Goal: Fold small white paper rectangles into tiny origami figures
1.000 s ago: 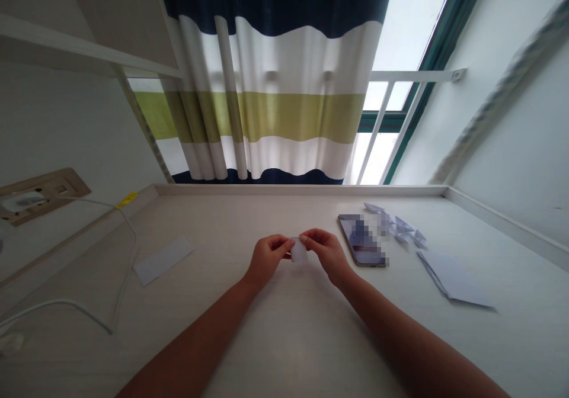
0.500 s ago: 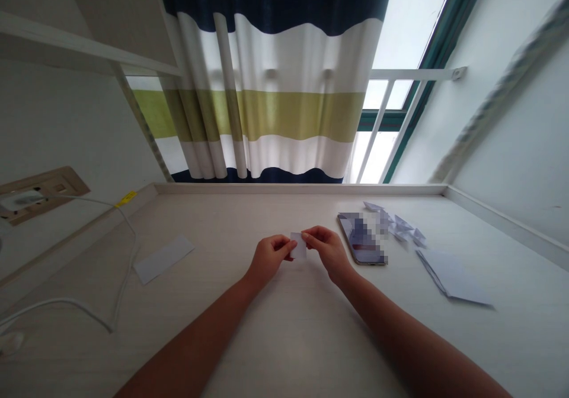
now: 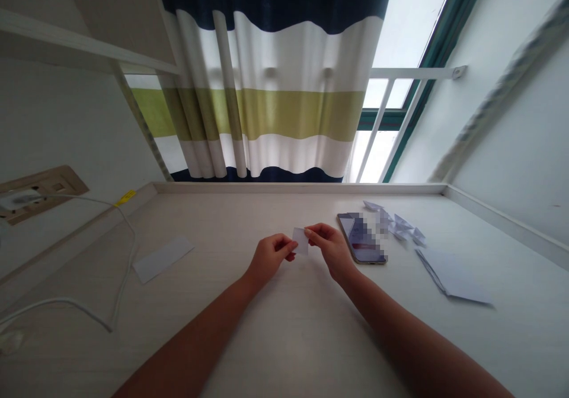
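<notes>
A small piece of white paper (image 3: 301, 241) is held up between my two hands over the middle of the desk. My left hand (image 3: 272, 253) pinches its left side between thumb and fingers. At the upper right corner, my right hand (image 3: 328, 245) grips the paper with thumb and forefinger. Just right of that hand lies a phone (image 3: 359, 241), its screen partly blurred. Several folded paper pieces (image 3: 402, 226) sit beyond the phone, and a stack of white paper (image 3: 456, 276) lies farther right.
On the left of the pale desk (image 3: 284, 339) lies a white paper strip (image 3: 163, 259). A white cable (image 3: 128, 267) with a yellow tag (image 3: 126, 197) runs from the wall socket (image 3: 44, 191). A raised edge (image 3: 293, 188) borders the back, below a striped curtain (image 3: 284, 114).
The paper has shifted slightly right and tilted a little. My right hand has moved slightly up and right with its corner; my left hand stays almost in place.
</notes>
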### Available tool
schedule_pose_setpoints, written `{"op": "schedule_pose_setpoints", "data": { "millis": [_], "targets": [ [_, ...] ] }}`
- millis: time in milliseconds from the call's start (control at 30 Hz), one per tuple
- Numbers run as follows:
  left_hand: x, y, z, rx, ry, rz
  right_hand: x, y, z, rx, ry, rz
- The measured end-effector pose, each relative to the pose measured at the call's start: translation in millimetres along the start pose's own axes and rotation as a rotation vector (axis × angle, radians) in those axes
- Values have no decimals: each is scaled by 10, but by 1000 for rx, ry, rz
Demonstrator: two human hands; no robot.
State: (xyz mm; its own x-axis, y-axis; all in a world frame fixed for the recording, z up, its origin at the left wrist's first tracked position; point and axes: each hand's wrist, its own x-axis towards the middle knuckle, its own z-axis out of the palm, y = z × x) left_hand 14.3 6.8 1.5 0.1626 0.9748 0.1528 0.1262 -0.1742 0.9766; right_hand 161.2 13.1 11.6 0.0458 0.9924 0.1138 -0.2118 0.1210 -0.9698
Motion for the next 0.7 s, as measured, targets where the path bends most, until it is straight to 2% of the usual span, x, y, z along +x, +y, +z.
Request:
{"op": "schedule_pose_setpoints", "data": {
  "millis": [367, 700],
  "targets": [
    [2, -34, 2, 108, -11, 79, 11, 38, -21, -19, 0, -1],
    [53, -61, -30, -111, -33, 42, -26, 24, 5, 150, -156, 133]
  ]
}}
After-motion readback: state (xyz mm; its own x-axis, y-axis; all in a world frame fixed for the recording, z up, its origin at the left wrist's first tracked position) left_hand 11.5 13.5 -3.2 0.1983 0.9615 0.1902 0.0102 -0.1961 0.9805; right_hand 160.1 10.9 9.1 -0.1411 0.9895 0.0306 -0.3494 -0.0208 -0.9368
